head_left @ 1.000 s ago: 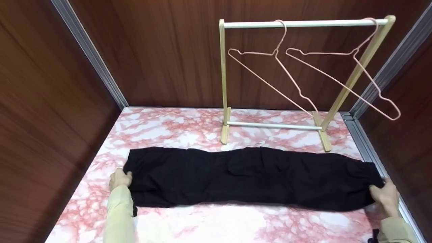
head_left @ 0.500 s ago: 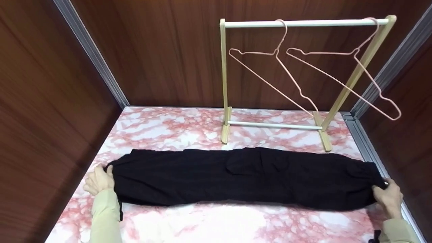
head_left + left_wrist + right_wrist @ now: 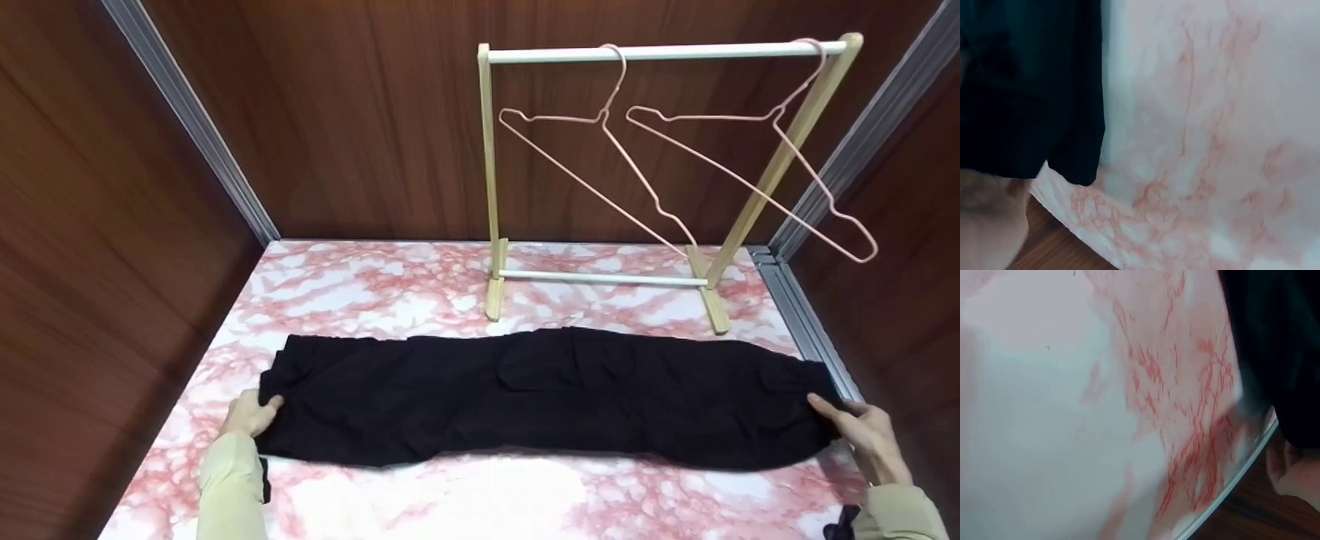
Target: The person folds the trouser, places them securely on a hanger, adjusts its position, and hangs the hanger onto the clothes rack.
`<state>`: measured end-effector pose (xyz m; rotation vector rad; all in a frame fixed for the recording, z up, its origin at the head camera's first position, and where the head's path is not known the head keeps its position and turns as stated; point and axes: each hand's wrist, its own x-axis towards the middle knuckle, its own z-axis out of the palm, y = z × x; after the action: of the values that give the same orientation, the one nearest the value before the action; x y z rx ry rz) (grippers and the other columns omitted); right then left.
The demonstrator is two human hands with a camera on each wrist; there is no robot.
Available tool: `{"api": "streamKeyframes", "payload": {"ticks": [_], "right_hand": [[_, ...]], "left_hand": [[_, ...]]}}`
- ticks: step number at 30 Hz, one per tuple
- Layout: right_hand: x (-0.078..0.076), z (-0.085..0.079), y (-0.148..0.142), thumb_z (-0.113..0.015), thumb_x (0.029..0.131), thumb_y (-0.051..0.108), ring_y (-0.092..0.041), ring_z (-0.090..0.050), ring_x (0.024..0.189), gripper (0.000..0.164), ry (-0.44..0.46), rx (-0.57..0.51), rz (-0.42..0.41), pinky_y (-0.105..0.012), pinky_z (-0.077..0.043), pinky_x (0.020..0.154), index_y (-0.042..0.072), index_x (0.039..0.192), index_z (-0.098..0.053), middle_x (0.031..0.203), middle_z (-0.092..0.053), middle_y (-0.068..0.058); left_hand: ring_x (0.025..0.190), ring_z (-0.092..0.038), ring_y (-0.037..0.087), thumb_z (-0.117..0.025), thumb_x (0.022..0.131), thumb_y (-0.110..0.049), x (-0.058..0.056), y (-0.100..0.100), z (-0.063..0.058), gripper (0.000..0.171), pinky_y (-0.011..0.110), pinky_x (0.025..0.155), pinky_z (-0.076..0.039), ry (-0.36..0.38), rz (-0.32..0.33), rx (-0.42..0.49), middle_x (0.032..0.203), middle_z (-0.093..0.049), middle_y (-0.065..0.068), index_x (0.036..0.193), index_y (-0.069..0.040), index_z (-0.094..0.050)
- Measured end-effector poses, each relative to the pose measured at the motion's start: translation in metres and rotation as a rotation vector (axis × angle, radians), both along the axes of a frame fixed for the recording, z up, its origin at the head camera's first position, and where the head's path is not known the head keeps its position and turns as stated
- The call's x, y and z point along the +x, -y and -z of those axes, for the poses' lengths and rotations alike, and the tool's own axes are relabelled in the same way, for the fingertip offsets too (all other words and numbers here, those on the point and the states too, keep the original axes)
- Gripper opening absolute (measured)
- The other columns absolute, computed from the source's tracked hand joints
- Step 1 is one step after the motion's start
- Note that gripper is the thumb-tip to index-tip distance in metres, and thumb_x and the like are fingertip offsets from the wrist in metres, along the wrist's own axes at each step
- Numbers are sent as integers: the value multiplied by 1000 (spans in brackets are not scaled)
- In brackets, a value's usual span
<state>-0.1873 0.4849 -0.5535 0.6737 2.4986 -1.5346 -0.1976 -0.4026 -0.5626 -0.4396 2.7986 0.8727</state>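
Note:
A pair of black trousers (image 3: 540, 397), folded into a long strip with a pocket flap near its middle, lies across the table. My left hand (image 3: 250, 414) pinches the left end, its thumb on top and the other fingers mostly hidden by the cloth. At the right end, my right hand (image 3: 870, 435) holds the edge, thumb laid over the fabric and fingertips out of sight beneath. In the left wrist view the cloth (image 3: 1027, 84) covers most of the hand. The right wrist view shows dark cloth (image 3: 1280, 343) above part of the right hand.
Behind the trousers stands a wooden rack (image 3: 489, 165) with a white top bar (image 3: 697, 52). Two pink hangers (image 3: 559, 163) hang from it. Wood-grain panels (image 3: 367, 150) wall in the red-and-white marbled table (image 3: 360, 289). A metal rail (image 3: 806, 315) runs along the right edge.
My left hand moved outward to the left with the trouser end, then came back slightly to the right. My right thumb now lies straighter over the cloth. The view shifted a little.

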Motion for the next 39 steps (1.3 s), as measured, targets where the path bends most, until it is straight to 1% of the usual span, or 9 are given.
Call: {"api": "streamKeyframes", "payload": {"ticks": [4, 8, 9, 13, 17, 22, 27, 30, 39], "right_hand": [[2, 1, 7, -59, 100, 37, 12, -54, 71, 57, -119, -74, 76, -8, -48, 66, -9, 133, -54, 73, -56, 28], [0, -4, 18, -68, 96, 18, 6, -56, 70, 7, -400, -371, 257, -9, -46, 67, 15, 93, -73, 71, -64, 19], [-1, -6, 21, -70, 94, 14, 4, -56, 70, 13, -467, -434, 298, -9, -46, 67, 21, 83, -72, 71, -65, 16], [-5, -13, 24, -69, 94, 13, 2, -54, 68, 10, -565, -381, 314, -10, -43, 67, 18, 87, -72, 69, -64, 15], [-2, -14, 17, -62, 100, 19, 6, -53, 74, 10, -498, -216, 172, -6, -41, 68, 26, 96, -68, 78, -63, 23], [2, -13, 5, -53, 103, 34, 8, -47, 83, 11, -365, 53, 70, -7, -39, 70, 30, 109, -61, 89, -52, 31], [2, -13, -1, -41, 105, 40, -44, -50, 119, 55, -180, 317, 35, -43, -43, 101, -5, 135, -45, 131, -55, -27], [2, -10, -5, -36, 105, 39, -67, -33, 127, 64, -57, 432, -28, -69, -33, 104, -12, 142, -32, 144, -31, -46], [2, -3, 1, -32, 105, 48, -71, -29, 125, 72, 148, 580, -100, -77, -23, 98, -9, 148, -20, 148, -24, -46]], "left_hand": [[136, -42, 55, -41, 104, -19, -2, -4, 0, 49, 60, 118, -32, -146, -45, 94, 144, -44, 39, 142, 12, -43], [136, -49, 38, -42, 107, -30, -5, -9, -9, 57, 47, 121, -33, -247, -212, 300, 148, -44, 34, 146, 12, -40], [129, -54, 29, -44, 106, -33, -5, -10, -11, 59, 41, 119, -36, -271, -264, 364, 145, -51, 30, 145, 10, -41], [100, -54, -3, -50, 103, -40, -6, -14, -16, 52, 18, 99, -42, -329, -428, 673, 118, -62, -6, 139, -1, -48], [114, -49, 1, -44, 106, -37, -6, -14, -18, 42, 15, 101, -42, -338, -500, 913, 125, -53, -11, 142, -15, -43], [147, -35, 32, -34, 109, -29, -10, -13, -17, 55, 37, 125, -28, -380, -444, 635, 160, -33, 22, 155, 0, -30], [142, -34, 53, -35, 108, -25, -11, -12, -17, 48, 56, 122, -27, -335, -427, 260, 151, -39, 35, 146, 5, -39], [141, -36, 54, -38, 107, -29, -12, -14, -18, 48, 61, 118, -29, -257, -435, 177, 152, -40, 30, 148, -4, -41], [132, -44, 57, -37, 107, -34, -19, -24, -18, 46, 69, 106, -35, -177, -402, 3, 151, -44, 27, 149, -16, -39]]}}
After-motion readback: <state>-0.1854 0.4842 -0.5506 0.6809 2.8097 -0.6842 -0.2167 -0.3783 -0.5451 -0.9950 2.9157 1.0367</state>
